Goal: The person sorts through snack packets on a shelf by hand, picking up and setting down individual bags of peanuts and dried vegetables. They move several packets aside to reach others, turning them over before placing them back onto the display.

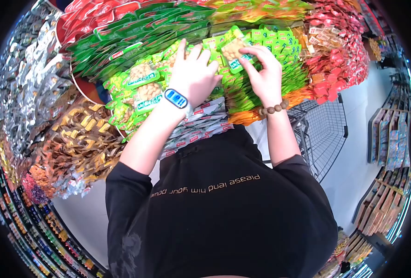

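Note:
My left hand (pixel 194 72), with a smart band at the wrist, lies with its fingers spread over a pile of light-green snack packets (pixel 143 76). Pale, nut-like pieces show through their clear fronts. My right hand (pixel 266 69), wearing a bead bracelet, pinches the right edge of one such green packet (pixel 232 48) between thumb and fingers. That packet sits tilted, front up, above tightly lined rows of green packets (pixel 275 41). What lies beneath my left palm is hidden.
Dark-green packets (pixel 140 41) line the back and red packets (pixel 337 46) the right. Brown-and-yellow packets (pixel 82 129) and silver packets (pixel 29 69) fill the left. White packets (pixel 198 125) stand in front of me. A wire shopping cart (pixel 323 134) is at right, near shelves (pixel 390 136).

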Available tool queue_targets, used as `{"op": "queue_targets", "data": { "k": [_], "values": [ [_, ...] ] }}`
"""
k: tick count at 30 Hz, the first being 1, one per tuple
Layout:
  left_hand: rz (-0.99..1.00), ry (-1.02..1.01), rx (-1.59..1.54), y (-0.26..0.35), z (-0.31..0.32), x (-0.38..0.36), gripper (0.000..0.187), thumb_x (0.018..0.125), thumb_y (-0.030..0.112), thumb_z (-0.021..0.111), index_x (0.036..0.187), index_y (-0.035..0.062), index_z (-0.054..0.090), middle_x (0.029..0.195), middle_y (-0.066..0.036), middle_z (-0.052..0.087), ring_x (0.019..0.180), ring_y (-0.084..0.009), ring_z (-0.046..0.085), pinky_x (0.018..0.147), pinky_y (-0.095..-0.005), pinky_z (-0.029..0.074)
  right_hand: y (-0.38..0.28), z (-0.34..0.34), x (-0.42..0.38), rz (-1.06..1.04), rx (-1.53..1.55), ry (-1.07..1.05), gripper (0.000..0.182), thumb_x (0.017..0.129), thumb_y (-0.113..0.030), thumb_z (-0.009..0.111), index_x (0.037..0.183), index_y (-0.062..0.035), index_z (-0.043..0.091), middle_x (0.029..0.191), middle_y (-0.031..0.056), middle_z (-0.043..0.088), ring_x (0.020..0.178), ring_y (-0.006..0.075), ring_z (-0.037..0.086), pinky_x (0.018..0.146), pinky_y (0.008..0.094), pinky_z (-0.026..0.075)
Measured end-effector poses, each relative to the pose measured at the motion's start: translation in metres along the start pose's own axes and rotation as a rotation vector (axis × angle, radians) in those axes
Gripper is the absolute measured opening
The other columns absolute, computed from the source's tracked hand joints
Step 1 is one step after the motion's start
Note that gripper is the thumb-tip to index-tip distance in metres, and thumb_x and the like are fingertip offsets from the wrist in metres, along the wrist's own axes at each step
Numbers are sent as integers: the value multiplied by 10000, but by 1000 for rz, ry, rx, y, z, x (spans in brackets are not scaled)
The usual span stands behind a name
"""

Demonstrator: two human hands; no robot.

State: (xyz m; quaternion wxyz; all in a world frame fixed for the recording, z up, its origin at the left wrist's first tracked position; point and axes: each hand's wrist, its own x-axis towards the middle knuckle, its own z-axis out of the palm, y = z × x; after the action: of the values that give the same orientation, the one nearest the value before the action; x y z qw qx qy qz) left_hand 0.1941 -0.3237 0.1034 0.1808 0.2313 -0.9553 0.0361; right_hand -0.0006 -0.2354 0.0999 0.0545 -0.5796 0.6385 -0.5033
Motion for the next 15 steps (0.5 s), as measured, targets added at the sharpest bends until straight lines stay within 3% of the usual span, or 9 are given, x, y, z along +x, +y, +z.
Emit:
{"op": "queue_targets", "data": {
  "k": [4, 7, 8, 11, 12, 15],
  "values": [
    [-44, -3, 19, -1, -11, -3, 372, 911, 375, 736, 1121, 70, 704, 1241, -152, 635, 1317, -336, 538, 1200, -630, 304, 8, 12, 2, -19, -4, -29, 188, 899, -99, 732, 1074, -61, 788, 1079, 145, 772, 1027, 313, 737, 907, 389, 568],
    [-59, 25, 22, -2, -14, -5, 385, 890, 377, 751, 1114, 67, 710, 1217, -148, 635, 1300, -334, 541, 1189, -632, 312, 9, 16, 3, 53, 56, -159, 224, 914, -56, 732, 1128, -60, 797, 1111, 138, 782, 1072, 275, 738, 977, 360, 552],
    [-58, 52, 17, -3, -12, -6, 385, 869, 376, 767, 1086, 61, 717, 1197, -146, 641, 1292, -333, 543, 1185, -639, 315, 8, 20, 2, 4, 44, -151, 224, 945, -45, 698, 1149, -58, 791, 1094, 125, 790, 977, 233, 756, 907, 334, 573],
    [-69, 84, -7, -3, -12, -10, 385, 852, 367, 778, 1055, 45, 719, 1183, -145, 644, 1290, -334, 543, 1183, -629, 324, -5, 24, 6, 265, 172, -271, 227, 970, -35, 669, 1164, -57, 785, 1099, 106, 794, 882, 168, 752, 817, 294, 579],
    [-77, 90, -14, -3, -12, -11, 387, 853, 367, 776, 1059, 45, 719, 1186, -145, 643, 1292, -334, 542, 1184, -625, 325, -7, 23, 9, 266, 161, -297, 224, 986, -20, 643, 1163, -46, 779, 1066, 87, 793, 822, 121, 731, 754, 265, 570],
    [-111, 85, -43, -1, -14, -13, 396, 880, 358, 755, 1127, 51, 709, 1241, -161, 630, 1313, -347, 532, 1189, -602, 324, -11, 25, 12, 265, 259, -233, 212, 990, -9, 632, 1142, -29, 777, 1019, 75, 785, 822, 131, 724, 760, 268, 568]
  ]
}}
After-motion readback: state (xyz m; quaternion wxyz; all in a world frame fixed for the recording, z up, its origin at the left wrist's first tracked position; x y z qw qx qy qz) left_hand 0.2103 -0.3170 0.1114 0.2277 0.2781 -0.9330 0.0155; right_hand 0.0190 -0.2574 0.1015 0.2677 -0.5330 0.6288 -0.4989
